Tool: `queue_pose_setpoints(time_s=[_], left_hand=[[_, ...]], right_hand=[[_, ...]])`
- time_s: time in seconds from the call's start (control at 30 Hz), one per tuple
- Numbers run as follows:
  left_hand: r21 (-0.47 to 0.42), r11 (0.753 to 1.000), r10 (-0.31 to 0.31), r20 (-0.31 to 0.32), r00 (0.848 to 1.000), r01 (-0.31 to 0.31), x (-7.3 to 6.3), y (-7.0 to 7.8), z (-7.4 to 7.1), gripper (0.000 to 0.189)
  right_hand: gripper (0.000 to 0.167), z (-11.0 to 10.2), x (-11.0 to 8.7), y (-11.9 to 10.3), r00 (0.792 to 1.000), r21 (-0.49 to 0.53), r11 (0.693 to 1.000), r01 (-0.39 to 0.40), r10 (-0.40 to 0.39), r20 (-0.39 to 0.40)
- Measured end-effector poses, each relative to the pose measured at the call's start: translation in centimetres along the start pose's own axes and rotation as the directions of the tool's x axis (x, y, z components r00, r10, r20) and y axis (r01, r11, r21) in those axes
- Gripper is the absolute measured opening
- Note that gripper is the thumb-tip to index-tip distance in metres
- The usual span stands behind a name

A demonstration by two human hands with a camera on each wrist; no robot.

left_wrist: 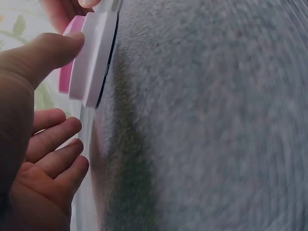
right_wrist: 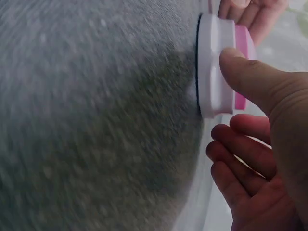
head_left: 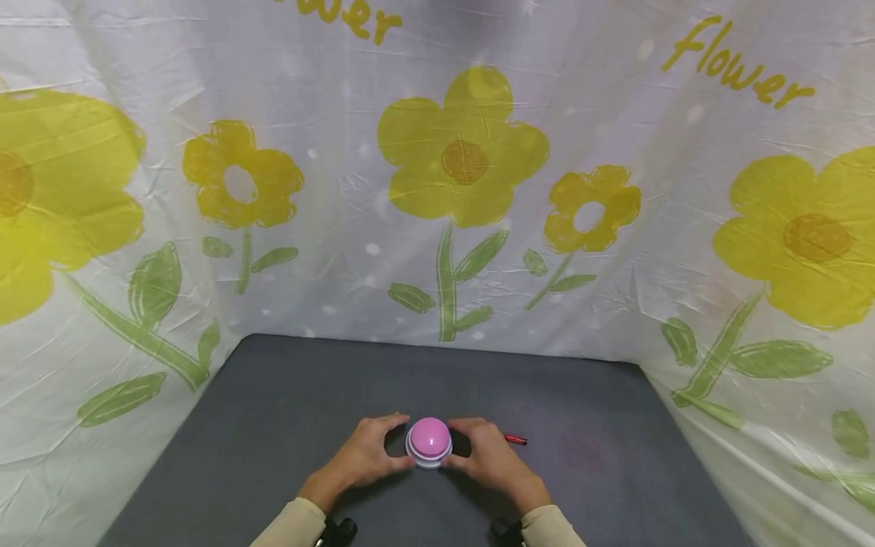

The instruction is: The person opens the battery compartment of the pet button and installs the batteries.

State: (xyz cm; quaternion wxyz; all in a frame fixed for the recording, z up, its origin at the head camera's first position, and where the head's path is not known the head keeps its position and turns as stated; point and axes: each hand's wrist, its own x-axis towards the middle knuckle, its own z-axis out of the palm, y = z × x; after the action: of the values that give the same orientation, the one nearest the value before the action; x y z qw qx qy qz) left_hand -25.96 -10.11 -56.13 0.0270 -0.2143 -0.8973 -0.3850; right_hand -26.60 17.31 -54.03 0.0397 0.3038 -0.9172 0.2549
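Note:
A push button with a pink dome (head_left: pixel 430 436) and a round white base (left_wrist: pixel 92 62) sits low over the dark tabletop, between the two hands. My left hand (head_left: pixel 364 454) frames it from the left, its thumb right at the base. From the other side my right hand (head_left: pixel 492 457) mirrors it, with the thumb (right_wrist: pixel 236 62) overlapping the white side. Fingers on both hands are relaxed and spread, not wrapped round the button. In both wrist views the button's dark underside edge lies close along the grey surface.
A small red stick-like item (head_left: pixel 516 440) lies just right of the right hand, partly behind it. The dark table (head_left: pixel 328 380) is enclosed at the back and sides by a white curtain (head_left: pixel 342 281) printed with yellow flowers.

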Motion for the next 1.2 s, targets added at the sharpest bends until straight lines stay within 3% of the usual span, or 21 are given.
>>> queue_pose_setpoints(time_s=[0.23,0.47,0.67,0.87,0.97,1.07,1.2], left_hand=[[-0.001,1.0,0.031,0.012,0.999,-0.031,0.2,0.3,0.8,0.067],[-0.011,1.0,-0.014,0.004,1.0,0.014,-0.2,0.7,1.2,0.059],[-0.034,0.999,-0.013,-0.021,1.0,0.013,-0.3,0.9,1.1,0.059],[-0.111,0.994,0.01,-0.1,0.995,-0.021,-0.1,1.5,0.1,0.057],[-0.192,0.98,0.021,-0.153,0.988,-0.051,0.0,2.0,-0.4,0.056],[-0.302,0.948,0.038,-0.211,0.977,-0.102,0.1,2.4,-0.7,0.053],[-0.386,0.905,0.057,-0.308,0.95,-0.179,0.2,3.1,-1.2,0.046]], right_hand=[[0.059,0.8,-0.1,-0.2,0.997,0.054,0.996,-0.067,0.066,0.029],[0.058,0.9,-0.2,-0.4,0.998,0.047,0.997,-0.062,0.061,0.021],[0.057,0.6,-0.2,-0.6,0.998,0.064,0.996,-0.067,0.066,0.007],[0.055,-0.6,-0.1,-1.3,0.991,0.245,0.966,-0.085,0.108,-0.083],[0.053,-1.5,0.0,-2.0,0.983,0.35,0.934,-0.076,0.129,-0.129],[0.051,-2.3,0.2,-2.6,0.974,0.404,0.911,-0.08,0.157,-0.161],[0.05,-3.2,0.2,-3.4,0.965,0.475,0.877,-0.074,0.184,-0.188]])
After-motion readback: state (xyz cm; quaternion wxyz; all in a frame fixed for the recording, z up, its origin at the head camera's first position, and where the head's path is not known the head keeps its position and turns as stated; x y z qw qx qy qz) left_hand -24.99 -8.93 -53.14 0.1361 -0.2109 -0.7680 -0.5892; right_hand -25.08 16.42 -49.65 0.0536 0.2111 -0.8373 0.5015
